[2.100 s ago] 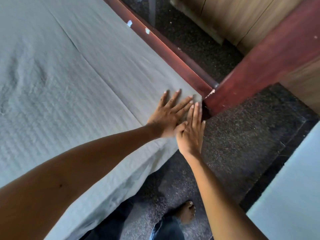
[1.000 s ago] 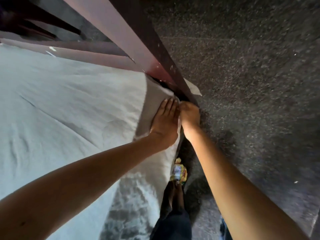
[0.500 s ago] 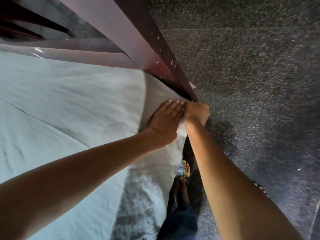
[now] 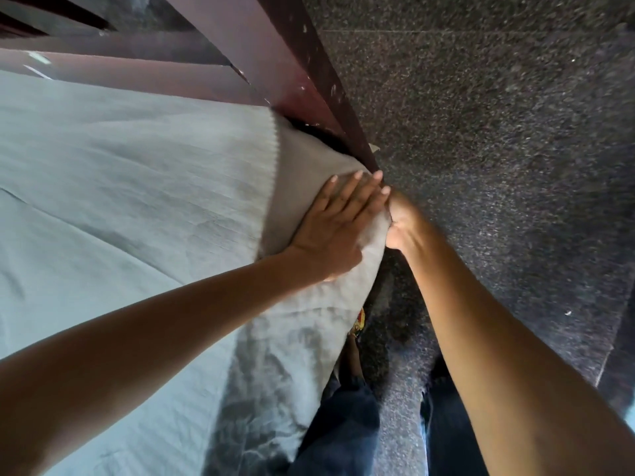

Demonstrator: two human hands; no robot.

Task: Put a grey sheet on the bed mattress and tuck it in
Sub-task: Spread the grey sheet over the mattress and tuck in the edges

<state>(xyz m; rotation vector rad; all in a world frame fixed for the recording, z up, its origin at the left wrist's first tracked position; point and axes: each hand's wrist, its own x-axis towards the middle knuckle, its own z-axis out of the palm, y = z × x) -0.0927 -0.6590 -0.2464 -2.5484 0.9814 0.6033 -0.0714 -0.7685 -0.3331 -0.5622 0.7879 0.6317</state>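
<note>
A grey sheet [image 4: 120, 201] lies spread over the mattress, filling the left of the view and draping over its near corner. The left hand [image 4: 338, 228] presses flat on that corner, fingers straight and together. Touching it on the right, the right hand [image 4: 402, 221] is curled at the sheet's edge, apparently pinching the cloth (its fingertips are hidden). The tucking step seems to be in hand at this corner. The gathered edge likely next needs pushing down between mattress and frame [image 4: 292, 80], a dark red wooden rail behind the hands. To the right lies a dark speckled floor [image 4: 498, 149].
</note>
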